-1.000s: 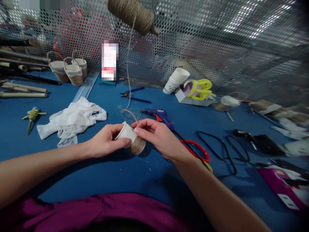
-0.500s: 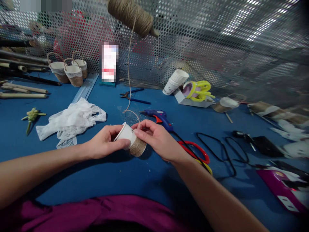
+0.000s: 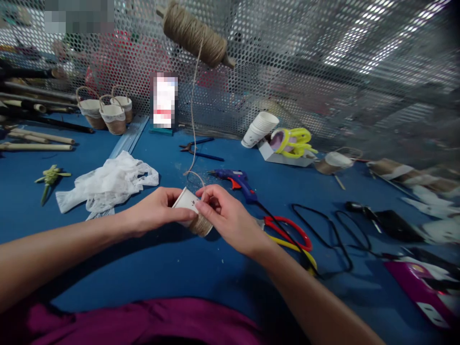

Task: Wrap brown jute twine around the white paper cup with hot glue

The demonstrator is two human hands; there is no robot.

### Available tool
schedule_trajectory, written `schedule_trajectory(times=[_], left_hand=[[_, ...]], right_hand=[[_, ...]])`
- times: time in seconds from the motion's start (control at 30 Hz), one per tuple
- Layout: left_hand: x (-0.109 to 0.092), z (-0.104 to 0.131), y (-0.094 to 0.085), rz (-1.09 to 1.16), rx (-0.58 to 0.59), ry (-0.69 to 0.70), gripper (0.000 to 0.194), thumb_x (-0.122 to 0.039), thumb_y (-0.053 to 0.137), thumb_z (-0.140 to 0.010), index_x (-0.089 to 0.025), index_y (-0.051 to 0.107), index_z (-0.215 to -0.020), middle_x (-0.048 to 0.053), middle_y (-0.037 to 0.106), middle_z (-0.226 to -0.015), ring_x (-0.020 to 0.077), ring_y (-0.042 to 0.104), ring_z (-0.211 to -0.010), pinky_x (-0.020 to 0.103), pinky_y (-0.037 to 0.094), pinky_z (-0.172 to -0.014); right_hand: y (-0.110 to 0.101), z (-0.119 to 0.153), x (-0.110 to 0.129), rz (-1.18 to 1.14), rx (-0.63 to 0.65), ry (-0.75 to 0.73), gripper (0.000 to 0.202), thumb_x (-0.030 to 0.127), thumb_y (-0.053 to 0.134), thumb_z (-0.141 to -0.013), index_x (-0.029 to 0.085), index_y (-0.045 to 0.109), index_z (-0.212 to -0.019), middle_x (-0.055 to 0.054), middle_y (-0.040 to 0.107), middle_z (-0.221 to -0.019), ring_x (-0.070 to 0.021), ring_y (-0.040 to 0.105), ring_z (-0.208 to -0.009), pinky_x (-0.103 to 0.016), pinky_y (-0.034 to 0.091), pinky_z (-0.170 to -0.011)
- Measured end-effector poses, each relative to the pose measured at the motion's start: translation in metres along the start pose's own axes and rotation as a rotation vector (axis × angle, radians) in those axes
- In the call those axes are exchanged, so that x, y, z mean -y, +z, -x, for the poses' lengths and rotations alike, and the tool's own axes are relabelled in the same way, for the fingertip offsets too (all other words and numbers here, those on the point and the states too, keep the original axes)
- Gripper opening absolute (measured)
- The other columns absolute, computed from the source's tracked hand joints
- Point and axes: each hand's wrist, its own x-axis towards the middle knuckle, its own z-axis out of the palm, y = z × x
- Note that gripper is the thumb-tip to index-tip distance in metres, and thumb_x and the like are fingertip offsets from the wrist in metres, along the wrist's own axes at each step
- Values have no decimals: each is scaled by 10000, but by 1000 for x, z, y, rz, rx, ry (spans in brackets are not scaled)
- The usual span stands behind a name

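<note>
My left hand (image 3: 154, 211) grips a small white paper cup (image 3: 187, 202) lying on its side above the blue table, its lower half wound with brown twine. My right hand (image 3: 224, 215) pinches the twine strand (image 3: 192, 120) against the cup's wall. The strand runs up from the cup to a twine spool (image 3: 194, 34) fixed high on the perforated metal screen. A blue glue gun (image 3: 235, 179) lies just behind my right hand.
White lace fabric (image 3: 108, 184) lies to the left. Finished twine baskets (image 3: 108, 112), bamboo sticks (image 3: 36, 139) and a small green stem sit far left. Pliers (image 3: 199, 146), stacked paper cups (image 3: 260, 127), red and yellow scissors (image 3: 291, 232) and black cables (image 3: 334, 235) lie to the right.
Both hands and the cup have shifted slightly down and closer to me. My right fingers have moved along the cup's wall, pressing the twine.
</note>
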Motion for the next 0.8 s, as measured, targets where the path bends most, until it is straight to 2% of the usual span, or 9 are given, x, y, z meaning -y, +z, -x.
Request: schedule_trajectory(times=[0.27,0.37,0.47,0.53,0.57,0.63,0.8], left_hand=[[4,-1,3,-37,-70,-28,152,-200,605,-598,-123,549,-716,-56,474,-575,68,396,-510,193,310,-502],[3,-1,5,-14,-92,-33,143,-180,604,-571,-122,542,-686,-54,479,-562,69,402,-503,192,312,-497],[4,-1,5,28,-69,-8,162,-166,610,-567,-119,557,-713,-28,539,-613,82,456,-546,201,360,-545],[7,-1,5,16,-52,23,201,-175,615,-585,-114,568,-771,-6,571,-666,93,481,-577,212,381,-573],[9,-1,5,-4,-50,41,216,-184,616,-595,-111,570,-794,3,577,-685,98,486,-586,216,385,-577],[12,-1,4,-57,-54,77,232,-204,610,-616,-105,569,-821,14,577,-707,102,485,-595,220,385,-579],[15,-1,4,-190,-72,161,230,-210,575,-650,-99,565,-851,18,549,-749,108,475,-633,225,389,-595]], right_hand=[[6,1,4,99,-3,-55,145,286,447,-826,205,398,-717,-59,505,-909,-160,496,-874,-323,431,-756],[-1,0,5,88,3,-45,143,329,462,-821,205,423,-762,-60,515,-916,-153,516,-849,-306,446,-742],[-22,-6,-1,188,-128,12,213,402,453,-816,197,470,-872,-65,544,-924,-158,545,-800,-312,452,-722],[-41,-12,-12,436,-315,108,264,422,438,-815,178,511,-882,-95,554,-929,-202,548,-838,-351,433,-745],[-49,-15,-19,589,-363,175,279,403,448,-808,158,527,-913,-127,547,-977,-238,535,-902,-376,412,-783],[-62,-21,-34,729,-326,287,269,336,473,-788,111,559,-909,-188,542,-1007,-297,508,-981,-402,379,-827],[-69,-32,-63,702,-232,373,87,241,572,-662,160,589,-690,-137,607,-774,-288,577,-824,-364,422,-709]])
